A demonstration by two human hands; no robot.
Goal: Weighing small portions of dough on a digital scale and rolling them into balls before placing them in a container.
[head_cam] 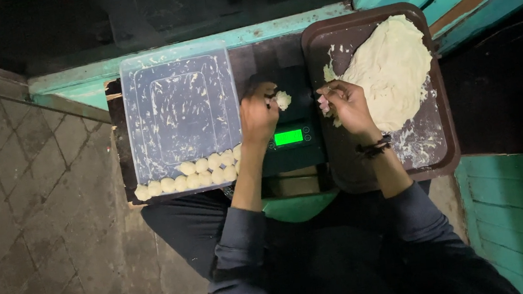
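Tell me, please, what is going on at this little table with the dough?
A seated person is portioning dough. The left hand holds a small lump of dough over a black scale whose display glows green. The right hand rests at the edge of a large mass of dough on a brown tray, seemingly pinching a bit. To the left, a clear plastic tray holds two rows of finished dough balls along its near edge.

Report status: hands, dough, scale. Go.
Left hand holds dough piece over the scale. Right hand pinching at dough mass. Nothing blocking.
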